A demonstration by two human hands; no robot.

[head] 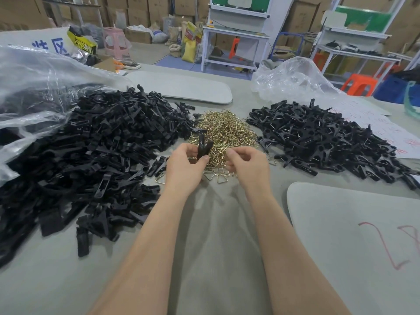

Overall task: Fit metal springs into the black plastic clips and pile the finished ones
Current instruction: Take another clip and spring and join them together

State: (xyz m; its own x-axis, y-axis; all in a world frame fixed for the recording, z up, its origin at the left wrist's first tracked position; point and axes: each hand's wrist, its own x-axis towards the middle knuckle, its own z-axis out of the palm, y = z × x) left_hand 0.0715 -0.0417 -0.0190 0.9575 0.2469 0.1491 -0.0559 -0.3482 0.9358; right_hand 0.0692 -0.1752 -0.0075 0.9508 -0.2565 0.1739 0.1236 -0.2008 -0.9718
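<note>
My left hand [185,164] grips a black plastic clip [203,147] that stands upright, its two jaws spread in a V. My right hand [246,161] hovers just to the right with its fingers curled; whether they pinch a spring I cannot tell. Both hands hang over the near edge of a heap of brass-coloured metal springs [223,130]. A large pile of loose black clip halves [95,151] spreads on the left. A pile of assembled clips [322,137], with metal showing, lies on the right.
The grey cloth-covered table [204,235] carries clear plastic bags at far left [34,87] and back right [293,78]. Grey pads lie at the back [181,87] and near right [352,223]. A few springs [216,176] lie loose near my wrists. Shelving, stools and cartons stand behind.
</note>
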